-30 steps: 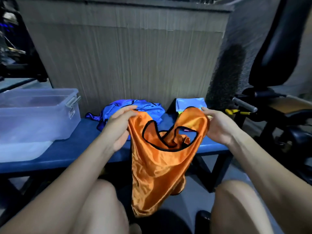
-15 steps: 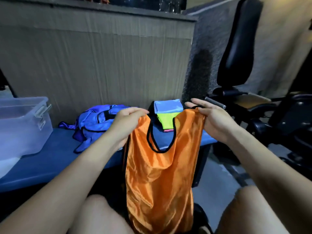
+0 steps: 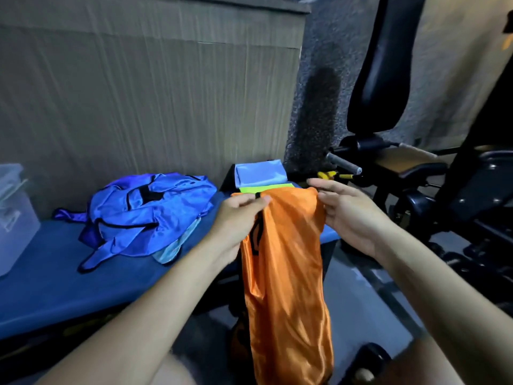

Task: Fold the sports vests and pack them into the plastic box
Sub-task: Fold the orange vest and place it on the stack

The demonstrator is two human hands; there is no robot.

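Orange satin sports vest (image 3: 286, 268) with black trim: we hold it by its top edge, hanging long and narrow in front of the blue padded table (image 3: 55, 279), its lower end down near the floor between our knees. It looks halved lengthwise, shoulders brought together.

Left hand (image 3: 236, 220): fingers curled, pinching the top edge at the black trim. Right hand (image 3: 349, 218): thumb and fingers pinch the other top corner, remaining fingers stretched forward.

Risks, as we judge them:
- Satin is slick, so a light pinch can let one layer slide and the halves go out of line.
- The hanging end could drag on the floor or bunch when we lay it on the table, giving a crooked fold.
- Free table surface is tight: the heap sits left of the orange vest and the stack just behind it, so laying down carelessly could knock the stack askew.
- The box is far left of the orange vest, nearly out of view, so it is a long reach.

Count:
- 1 orange vest in hand.
- 1 heap of loose blue satin vests (image 3: 144, 212) on the table; number inside cannot be told.
- 1 folded stack (image 3: 261, 176), light blue on top, a yellow-green layer under it; further layers hidden.
- 1 clear plastic box (image 3: 14, 212), only its edge showing.
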